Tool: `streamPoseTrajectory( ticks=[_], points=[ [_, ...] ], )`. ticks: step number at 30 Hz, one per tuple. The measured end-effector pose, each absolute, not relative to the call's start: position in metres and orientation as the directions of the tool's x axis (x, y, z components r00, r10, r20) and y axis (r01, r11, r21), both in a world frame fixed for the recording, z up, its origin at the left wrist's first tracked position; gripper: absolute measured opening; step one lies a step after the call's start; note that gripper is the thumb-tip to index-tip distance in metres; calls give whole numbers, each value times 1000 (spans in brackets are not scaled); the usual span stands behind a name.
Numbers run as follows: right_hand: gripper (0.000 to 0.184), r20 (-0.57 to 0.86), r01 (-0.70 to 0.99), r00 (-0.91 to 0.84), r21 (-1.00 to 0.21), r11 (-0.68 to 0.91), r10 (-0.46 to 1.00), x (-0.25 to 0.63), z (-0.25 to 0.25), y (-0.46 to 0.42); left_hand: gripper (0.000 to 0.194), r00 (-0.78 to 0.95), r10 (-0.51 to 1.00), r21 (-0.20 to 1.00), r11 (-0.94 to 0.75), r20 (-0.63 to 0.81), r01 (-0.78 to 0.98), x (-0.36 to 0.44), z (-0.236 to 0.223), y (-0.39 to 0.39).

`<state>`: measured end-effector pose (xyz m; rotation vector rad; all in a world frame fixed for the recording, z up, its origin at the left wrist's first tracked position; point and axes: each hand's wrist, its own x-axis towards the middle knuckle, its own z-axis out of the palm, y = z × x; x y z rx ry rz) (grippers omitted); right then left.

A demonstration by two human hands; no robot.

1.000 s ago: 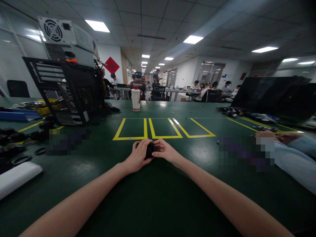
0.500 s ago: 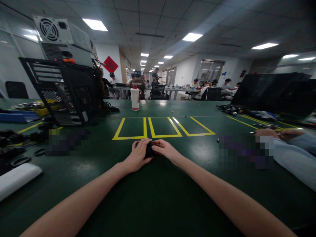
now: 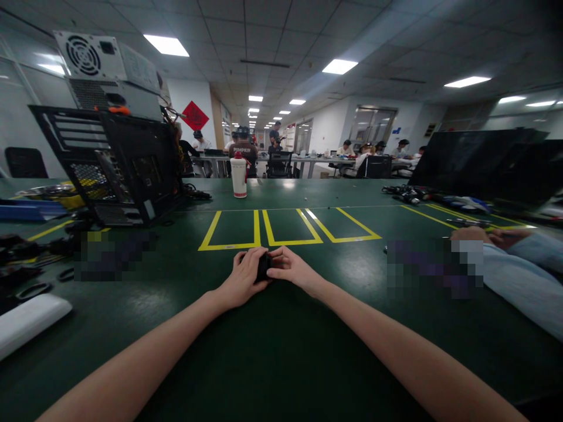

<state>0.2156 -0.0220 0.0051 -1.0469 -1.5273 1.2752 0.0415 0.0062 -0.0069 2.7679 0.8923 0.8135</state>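
A small black object (image 3: 263, 267) sits between my two hands, mostly covered by fingers; its kind cannot be made out. My left hand (image 3: 247, 274) wraps around it from the left, fingers over its top and thumb along the near side. From the right, my right hand (image 3: 289, 268) grips its edge between bent fingers and thumb. Both hands are low over the green tabletop (image 3: 264, 363), just in front of yellow tape outlines (image 3: 292, 241).
A black computer case (image 3: 127, 170) with power supplies (image 3: 103, 64) on top stands at left. A white cup (image 3: 239, 176) is at the far edge. Cables (image 3: 396, 191) and another person's hands (image 3: 472, 234) are at right. A white object (image 3: 33, 322) lies at near left.
The right hand's fingers have shifted slightly around the black object, and a bit more of its side shows. The view has moved slightly; the left hand keeps its hold.
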Motion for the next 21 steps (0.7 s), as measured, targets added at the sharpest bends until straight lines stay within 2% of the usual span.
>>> streamPoseTrajectory(
  ticks=[4,9,16,21],
  points=[
    [28,174,43,-189,-982,185,966,209,1,-20,58,676,567,255,-821,470,511,42,-8,7],
    [32,107,64,-189,-991,121,976,210,1,-17,59,679,566,253,-822,469,510,41,-8,8],
    [46,111,28,-334,-991,128,936,219,1,-19,58,679,571,268,-819,461,507,41,-7,7],
    [32,129,85,-253,-984,155,959,215,2,-20,58,676,571,268,-819,466,507,42,-7,7]
  ],
)
